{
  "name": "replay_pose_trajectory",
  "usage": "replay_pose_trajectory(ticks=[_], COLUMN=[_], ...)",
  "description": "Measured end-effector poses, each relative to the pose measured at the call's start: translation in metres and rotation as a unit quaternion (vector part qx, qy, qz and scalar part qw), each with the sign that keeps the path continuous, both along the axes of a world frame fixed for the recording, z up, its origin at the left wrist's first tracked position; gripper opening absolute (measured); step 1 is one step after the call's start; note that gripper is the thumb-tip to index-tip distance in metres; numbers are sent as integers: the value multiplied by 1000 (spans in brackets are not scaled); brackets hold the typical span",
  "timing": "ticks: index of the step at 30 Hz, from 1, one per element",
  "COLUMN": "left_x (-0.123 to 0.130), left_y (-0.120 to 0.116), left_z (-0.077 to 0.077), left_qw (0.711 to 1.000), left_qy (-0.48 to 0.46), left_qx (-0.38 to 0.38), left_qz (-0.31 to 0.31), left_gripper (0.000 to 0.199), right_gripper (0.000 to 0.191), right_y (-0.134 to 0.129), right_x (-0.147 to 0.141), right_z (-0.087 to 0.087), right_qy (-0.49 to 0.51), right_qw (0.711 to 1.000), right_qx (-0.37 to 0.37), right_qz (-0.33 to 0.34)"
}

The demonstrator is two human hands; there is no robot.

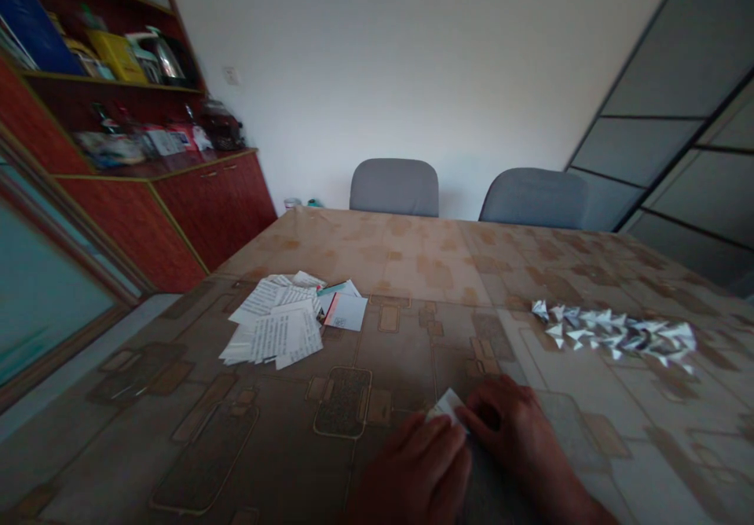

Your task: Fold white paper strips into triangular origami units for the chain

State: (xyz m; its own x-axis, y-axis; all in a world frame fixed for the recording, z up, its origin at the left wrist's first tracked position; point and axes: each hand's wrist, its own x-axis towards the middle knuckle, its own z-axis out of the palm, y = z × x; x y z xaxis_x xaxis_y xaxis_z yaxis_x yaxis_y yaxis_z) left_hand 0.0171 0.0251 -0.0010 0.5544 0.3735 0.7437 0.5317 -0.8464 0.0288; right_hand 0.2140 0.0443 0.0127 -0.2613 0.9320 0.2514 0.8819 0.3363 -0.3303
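A small white piece of paper (pixel 448 404) lies between my hands near the front of the table, with one pointed corner showing above my fingers. My left hand (pixel 421 462) is closed over its lower left part and hides much of it. From the right, my right hand (pixel 511 423) pinches the paper's edge with curled fingers. To the left is a loose pile of printed paper pieces (pixel 276 324), with a white and red piece (pixel 347 311) at its right side. Folded white paper pieces (pixel 618 332) stand in a long pointed cluster on the right.
The table (pixel 400 250) has a patterned brown cover. Two grey chairs (pixel 393 187) stand at its far side before a white wall. A red-brown cabinet (pixel 212 203) with shelves, a kettle (pixel 168 61) and bottles is at the left. Grey panelled doors (pixel 653 116) are at the right.
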Motion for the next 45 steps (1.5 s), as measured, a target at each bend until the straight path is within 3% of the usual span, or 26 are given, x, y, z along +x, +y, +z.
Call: replay_pose_trajectory(ticks=[2, 5, 7, 11, 17, 28, 45], left_x=[2, 1, -1, -2, -4, -4, 7], left_y=[-7, -11, -11, -11, -11, -14, -14], left_z=[-10, -19, -22, -20, -12, -26, -36], left_qw=[998, 993, 992, 993, 987, 980, 992], left_qy=[7, 101, 106, 95, 150, 184, 79], left_qx=[55, 62, 63, 62, 53, 58, 68], left_qz=[26, 31, 40, 44, 39, 46, 76], left_gripper=[25, 25, 23, 23, 23, 26, 17], right_gripper=[22, 21, 21, 18, 23, 24, 19], right_y=[0, 0, 0, 0, 4, 1, 2], right_x=[0, 0, 1, 2, 5, 3, 2], right_z=[0, -1, -1, -3, -4, -2, -4], right_qy=[1, -1, -6, -8, 16, 27, 40], right_qw=[1000, 1000, 1000, 1000, 1000, 1000, 999], right_qx=[-5, -7, -6, -6, 1, 1, -20], right_qz=[4, 3, -1, -1, 9, 0, -25])
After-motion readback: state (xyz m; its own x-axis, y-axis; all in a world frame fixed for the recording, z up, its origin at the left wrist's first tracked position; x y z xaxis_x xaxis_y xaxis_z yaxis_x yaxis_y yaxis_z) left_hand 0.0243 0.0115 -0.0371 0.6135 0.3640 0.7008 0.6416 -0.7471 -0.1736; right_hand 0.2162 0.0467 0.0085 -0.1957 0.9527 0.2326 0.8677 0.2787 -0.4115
